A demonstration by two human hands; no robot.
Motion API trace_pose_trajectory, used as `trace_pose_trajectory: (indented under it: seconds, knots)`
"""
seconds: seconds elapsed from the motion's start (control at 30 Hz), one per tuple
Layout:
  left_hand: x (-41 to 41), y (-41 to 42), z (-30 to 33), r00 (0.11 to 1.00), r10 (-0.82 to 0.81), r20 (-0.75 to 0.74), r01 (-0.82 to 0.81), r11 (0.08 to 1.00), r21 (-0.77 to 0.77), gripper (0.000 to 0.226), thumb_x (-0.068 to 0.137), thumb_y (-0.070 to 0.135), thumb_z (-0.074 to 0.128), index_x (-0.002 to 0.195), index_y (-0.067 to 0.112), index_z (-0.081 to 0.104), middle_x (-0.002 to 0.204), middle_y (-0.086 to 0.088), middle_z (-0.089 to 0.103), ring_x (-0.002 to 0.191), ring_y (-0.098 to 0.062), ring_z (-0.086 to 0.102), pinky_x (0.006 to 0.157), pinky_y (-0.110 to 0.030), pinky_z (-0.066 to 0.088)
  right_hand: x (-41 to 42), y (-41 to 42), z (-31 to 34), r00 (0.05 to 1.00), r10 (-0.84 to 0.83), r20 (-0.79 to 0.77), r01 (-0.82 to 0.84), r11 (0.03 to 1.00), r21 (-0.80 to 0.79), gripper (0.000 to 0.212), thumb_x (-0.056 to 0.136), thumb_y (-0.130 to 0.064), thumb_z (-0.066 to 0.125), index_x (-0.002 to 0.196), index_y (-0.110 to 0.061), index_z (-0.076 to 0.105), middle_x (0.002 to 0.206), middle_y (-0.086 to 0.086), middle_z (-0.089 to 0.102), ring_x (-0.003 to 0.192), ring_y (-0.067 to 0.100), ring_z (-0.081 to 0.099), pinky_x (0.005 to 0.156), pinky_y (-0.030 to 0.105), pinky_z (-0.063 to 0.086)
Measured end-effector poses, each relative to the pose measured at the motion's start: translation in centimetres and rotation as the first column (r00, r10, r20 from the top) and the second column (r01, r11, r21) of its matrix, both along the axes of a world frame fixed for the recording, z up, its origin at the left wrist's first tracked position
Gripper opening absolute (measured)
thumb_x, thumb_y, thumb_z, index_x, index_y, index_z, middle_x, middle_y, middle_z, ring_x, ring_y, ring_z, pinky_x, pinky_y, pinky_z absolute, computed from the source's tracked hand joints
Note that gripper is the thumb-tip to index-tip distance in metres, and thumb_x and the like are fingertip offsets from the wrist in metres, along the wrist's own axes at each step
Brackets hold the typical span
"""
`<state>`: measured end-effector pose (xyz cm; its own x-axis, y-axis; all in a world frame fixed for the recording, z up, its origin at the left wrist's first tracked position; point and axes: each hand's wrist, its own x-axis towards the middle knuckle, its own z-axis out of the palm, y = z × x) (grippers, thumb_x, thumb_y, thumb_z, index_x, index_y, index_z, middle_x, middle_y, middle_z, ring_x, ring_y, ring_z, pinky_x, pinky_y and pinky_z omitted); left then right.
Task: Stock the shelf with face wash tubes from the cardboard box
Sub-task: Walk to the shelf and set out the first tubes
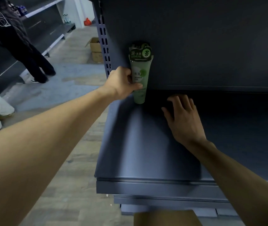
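Head view: your left hand fingers wrap the green face wash tube, cap down on the shelf; your right hand lies flat beside it, fingers spread, empty.

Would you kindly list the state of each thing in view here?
Tube: upright, cap down on the shelf, gripped.
Left hand: closed around the tube.
Right hand: open, flat on the shelf.
Shelf: bare apart from the tube.
Box on the floor: flaps open.
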<state>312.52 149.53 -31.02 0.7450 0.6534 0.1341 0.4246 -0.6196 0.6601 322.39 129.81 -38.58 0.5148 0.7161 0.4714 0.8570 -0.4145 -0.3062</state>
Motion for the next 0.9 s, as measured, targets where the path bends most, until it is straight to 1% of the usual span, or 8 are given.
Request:
trace_pose_trajectory:
  seconds: [0.1,0.2,0.3,0.37,0.53,0.7,0.9]
  knots:
    - [0.10,0.15,0.06,1.000,-0.007,-0.019,0.007,1.000,0.005,0.032,0.082,0.025,0.077,0.106,0.005,0.069,0.100,-0.009,0.072,0.093,-0.024,0.068,0.088,-0.039,0.055,0.01,-0.01,0.06,1.000,-0.008,-0.011,0.008,1.000,0.001,0.032,0.096,-0.029,0.058,0.119,-0.007,0.057,0.118,0.014,0.055,0.103,0.032,0.051,0.086,0.043,0.045]
    - [0.10,0.17,0.04,1.000,-0.005,-0.017,0.005,1.000,0.001,0.033,0.082,0.025,0.077,0.107,0.005,0.069,0.101,-0.008,0.072,0.095,-0.023,0.067,0.089,-0.038,0.055,0.03,-0.01,0.01,1.000,-0.013,-0.021,0.013,1.000,0.004,0.032,0.096,-0.030,0.058,0.119,-0.007,0.057,0.117,0.013,0.055,0.103,0.032,0.051,0.086,0.043,0.046]
    - [0.03,0.20,-0.09,0.999,-0.012,-0.031,0.014,0.998,0.057,0.033,0.082,0.028,0.076,0.108,0.008,0.070,0.101,-0.003,0.071,0.097,-0.019,0.065,0.088,-0.028,0.051,0.07,-0.05,0.02,1.000,-0.010,-0.022,0.010,1.000,0.007,0.032,0.096,-0.030,0.058,0.119,-0.007,0.057,0.116,0.013,0.055,0.102,0.031,0.051,0.085,0.044,0.046]
    - [0.02,0.19,-0.13,0.999,-0.009,-0.033,0.011,0.997,0.076,0.033,0.082,0.029,0.076,0.108,0.009,0.070,0.100,-0.002,0.070,0.095,-0.017,0.064,0.084,-0.026,0.050,0.04,-0.10,0.03,1.000,-0.010,-0.023,0.011,1.000,0.011,0.032,0.096,-0.029,0.058,0.118,-0.007,0.057,0.116,0.014,0.055,0.101,0.032,0.052,0.085,0.044,0.046]
    - [-0.06,0.24,-0.06,0.999,-0.018,-0.034,0.021,0.998,0.066,0.034,0.082,0.029,0.076,0.108,0.008,0.069,0.101,-0.003,0.070,0.095,-0.019,0.065,0.089,-0.034,0.052,-0.08,-0.03,0.09,0.999,-0.016,-0.047,0.016,1.000,0.003,0.032,0.097,-0.030,0.057,0.120,-0.007,0.056,0.117,0.013,0.055,0.103,0.031,0.051,0.086,0.044,0.046]
    - [-0.17,0.08,-0.20,1.000,-0.017,-0.026,0.019,0.997,0.073,0.035,0.083,0.029,0.075,0.109,0.007,0.069,0.103,-0.006,0.071,0.097,-0.021,0.065,0.091,-0.038,0.052,-0.10,-0.08,0.13,0.999,-0.010,-0.051,0.010,1.000,0.008,0.032,0.097,-0.030,0.058,0.118,-0.007,0.056,0.116,0.013,0.054,0.102,0.031,0.051,0.084,0.044,0.047]
    - [-0.12,0.22,-0.34,1.000,-0.018,-0.015,0.019,0.996,0.083,0.034,0.082,0.030,0.075,0.107,0.007,0.069,0.102,-0.005,0.071,0.096,-0.020,0.065,0.090,-0.037,0.053,-0.07,0.03,-0.02,0.999,-0.012,-0.051,0.013,1.000,0.013,0.032,0.096,-0.030,0.058,0.118,-0.007,0.056,0.117,0.013,0.055,0.103,0.031,0.052,0.082,0.041,0.047]
